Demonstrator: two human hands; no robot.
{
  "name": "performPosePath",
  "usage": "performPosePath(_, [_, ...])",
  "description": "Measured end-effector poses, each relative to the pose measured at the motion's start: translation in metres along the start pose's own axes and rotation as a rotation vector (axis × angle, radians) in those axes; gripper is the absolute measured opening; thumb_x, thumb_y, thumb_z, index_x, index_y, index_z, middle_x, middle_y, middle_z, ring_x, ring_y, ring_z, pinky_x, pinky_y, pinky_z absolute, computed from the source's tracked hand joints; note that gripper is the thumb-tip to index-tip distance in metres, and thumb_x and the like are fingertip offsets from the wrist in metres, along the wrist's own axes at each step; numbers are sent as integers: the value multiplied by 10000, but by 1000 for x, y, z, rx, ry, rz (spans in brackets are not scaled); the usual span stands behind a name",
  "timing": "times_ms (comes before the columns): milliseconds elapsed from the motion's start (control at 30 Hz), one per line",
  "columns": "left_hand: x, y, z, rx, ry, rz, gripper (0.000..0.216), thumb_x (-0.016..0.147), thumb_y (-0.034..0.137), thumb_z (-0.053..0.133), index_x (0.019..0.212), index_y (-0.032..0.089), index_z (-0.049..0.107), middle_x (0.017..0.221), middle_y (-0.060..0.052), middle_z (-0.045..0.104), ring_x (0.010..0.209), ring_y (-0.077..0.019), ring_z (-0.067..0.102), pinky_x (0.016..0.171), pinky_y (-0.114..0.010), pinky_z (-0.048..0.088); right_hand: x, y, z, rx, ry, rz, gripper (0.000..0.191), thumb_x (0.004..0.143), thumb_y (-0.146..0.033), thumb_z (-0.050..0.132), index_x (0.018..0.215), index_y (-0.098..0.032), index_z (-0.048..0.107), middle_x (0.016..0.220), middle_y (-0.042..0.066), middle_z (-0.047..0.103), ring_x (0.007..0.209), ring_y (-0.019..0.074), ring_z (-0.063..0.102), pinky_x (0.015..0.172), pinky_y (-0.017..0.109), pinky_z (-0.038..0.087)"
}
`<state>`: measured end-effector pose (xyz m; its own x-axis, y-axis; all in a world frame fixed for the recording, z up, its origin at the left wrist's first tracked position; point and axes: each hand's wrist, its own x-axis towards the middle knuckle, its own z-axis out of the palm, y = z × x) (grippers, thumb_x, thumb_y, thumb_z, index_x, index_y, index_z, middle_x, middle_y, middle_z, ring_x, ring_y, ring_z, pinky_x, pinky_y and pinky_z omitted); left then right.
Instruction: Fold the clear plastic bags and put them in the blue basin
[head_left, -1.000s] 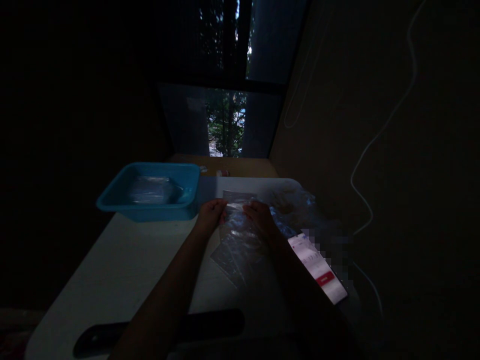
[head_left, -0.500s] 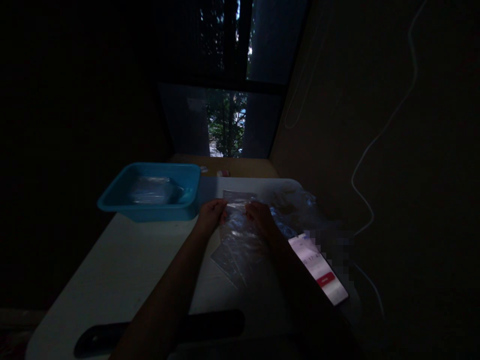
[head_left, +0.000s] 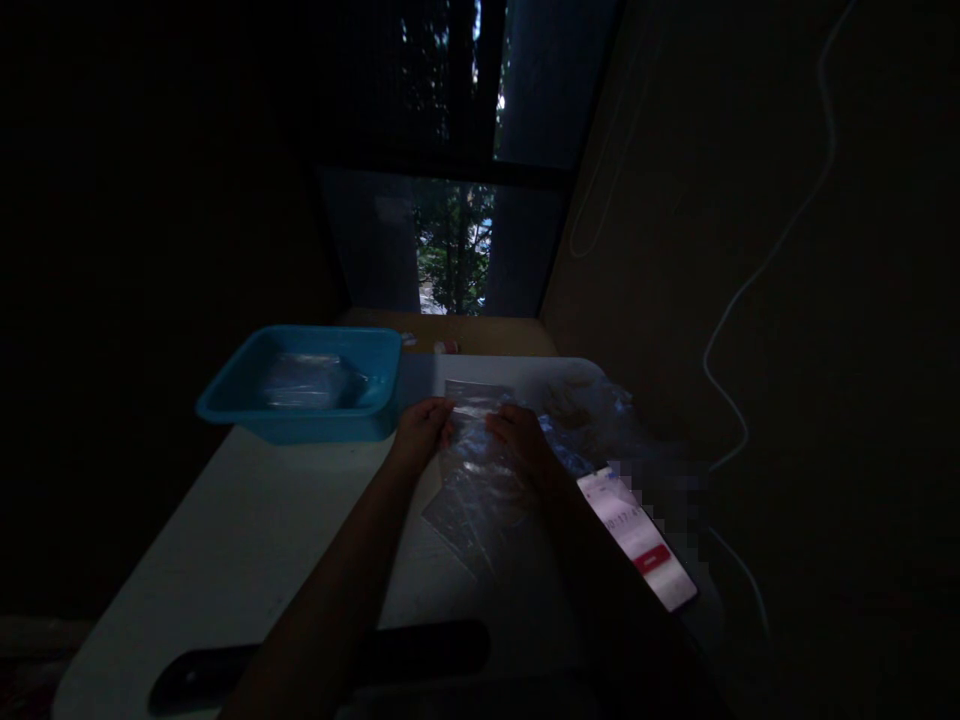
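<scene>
Dim room, and I'm looking down at a pale table [head_left: 247,520] with a blue plastic tub [head_left: 304,392] sitting at the far left, some clear wrapped stuff [head_left: 304,380] lying inside it. To the right of my hands there's a crumpled heap of clear plastic [head_left: 592,415], and nearer on that side a lit phone [head_left: 637,535] lies flat, screen up with a red bar on it (part of that corner is blurred out, so I can't read it). A dark long object [head_left: 330,660] lies along the near edge, under my left forearm; too dark to say what it is. A white cable [head_left: 757,270] hangs down the wall on the right, and a window [head_left: 454,245] shows trees beyond the table's far end. Nothing sits between my hands and the bag. Now the bag itself: a clear plastic bag [head_left: 472,480], shiny, creased, catching streaks of light, lying flat on the table in the middle. Its long axis runs from near to far, slanting a little left at the near end, with the far short edge up by my fingers. My left hand [head_left: 421,428] pinches the bag's far edge on the left, fingers curled closed on it; my right hand [head_left: 521,435] does the same on the right, the two hands just beside each other.
</scene>
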<state>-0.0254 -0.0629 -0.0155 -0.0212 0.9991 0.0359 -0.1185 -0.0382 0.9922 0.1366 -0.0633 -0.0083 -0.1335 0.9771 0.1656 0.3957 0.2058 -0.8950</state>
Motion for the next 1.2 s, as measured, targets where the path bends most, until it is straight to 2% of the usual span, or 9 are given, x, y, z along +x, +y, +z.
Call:
performPosePath(967, [2,-3,-1,-34,-6,-31,274,621,407,605,567,155,510,378,63,466,299,-54,368,345,-188,253,3,8,3,126,10,13,256,667,-350,473,484,-173,493,428,-42,422,433,80,394,458,216,294])
performPosePath(1200, [1,-2,-1,-27,-7,-40,282,625,414,601,564,155,508,364,63,460,298,-54,365,342,-182,249,3,8,3,84,0,15,279,678,-355,476,466,-175,467,424,-44,424,436,78,397,463,214,293])
